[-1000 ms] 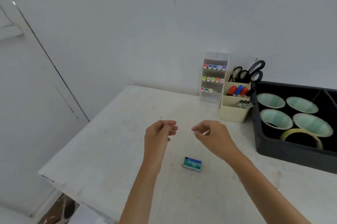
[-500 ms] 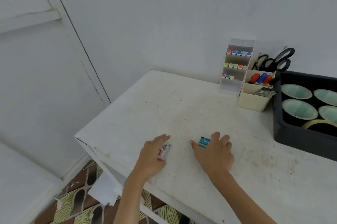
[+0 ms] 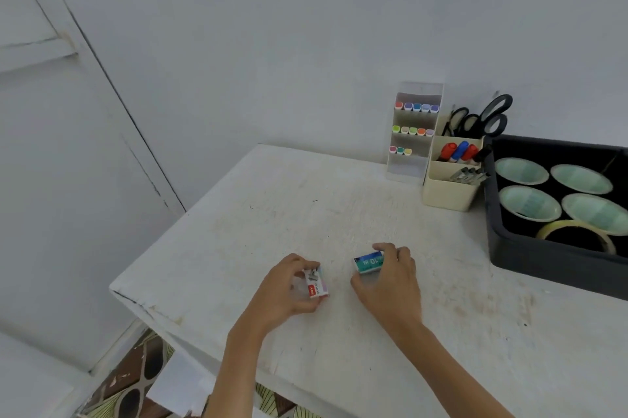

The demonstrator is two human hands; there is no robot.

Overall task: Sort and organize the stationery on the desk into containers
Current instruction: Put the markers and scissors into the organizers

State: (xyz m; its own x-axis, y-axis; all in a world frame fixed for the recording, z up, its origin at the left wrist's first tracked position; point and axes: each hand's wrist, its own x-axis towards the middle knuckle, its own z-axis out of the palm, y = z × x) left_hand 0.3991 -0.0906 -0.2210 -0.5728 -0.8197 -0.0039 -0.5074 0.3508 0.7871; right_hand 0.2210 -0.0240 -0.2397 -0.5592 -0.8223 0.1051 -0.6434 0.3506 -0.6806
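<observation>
White desk (image 3: 272,213) | left hand (image 3: 289,288) pinches white staple box (image 3: 317,283) | right hand (image 3: 390,281) grips teal staple box (image 3: 367,262)

desk (image 3: 306,213) matt white paint, scuffed | tray (image 3: 543,264) black plastic, dull | caddy (image 3: 445,193) cream plastic, smooth | rack (image 3: 407,166) clear plastic | white box (image 3: 317,283), teal box (image 3: 367,263) printed card

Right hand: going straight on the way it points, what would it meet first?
Probably nothing: the right hand, gripping the teal box, points across bare desk toward the wall, left of the marker rack.
</observation>
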